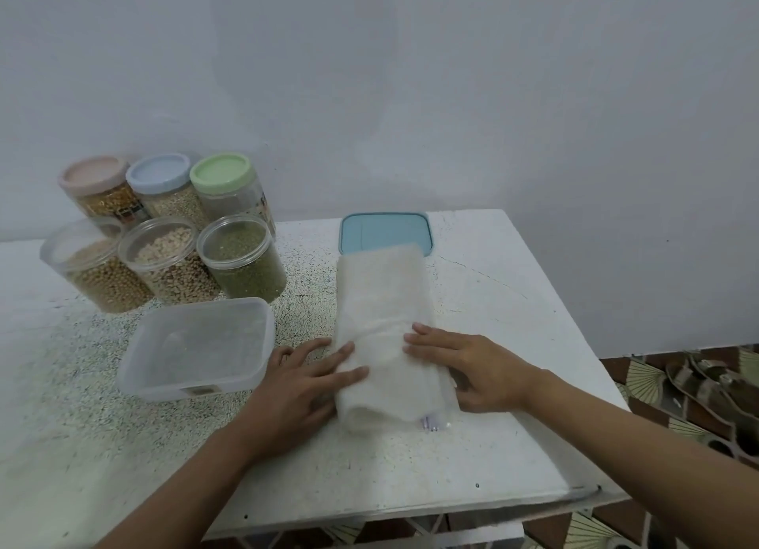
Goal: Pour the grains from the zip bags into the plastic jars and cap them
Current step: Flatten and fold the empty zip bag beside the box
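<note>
At the middle of the white speckled surface (513, 343), a zip bag (382, 302) full of pale white grain, lying flat and lengthwise, closure end nearest the person. Far end overlapping a blue square lid (382, 230) that lies flat near the surface's back edge.

Left hand (295, 384) laid against the bag's near left side, fingers (349, 374) straight and slightly spread, tips resting on top of the bag. Right hand (472, 368) against the near right side, fingers (423, 331) straight, close together, tips on the bag's top. Nothing pinched or gripped by either hand.

Just left of the left hand, a clear rectangular box (197, 343), open, apparently holding nothing.

At the far left, six plastic jars in two rows, standing close together. Back row capped: pink-lidded jar (98, 187), blue-lidded jar (164, 183), green-lidded jar (226, 183). Front row uncapped: jar of tan round beans (98, 269), jar of pale split grain (172, 261), jar of small green beans (242, 257).

Behind, a plain pale wall (410, 96); lower right, a patterned floor (698, 384).
</note>
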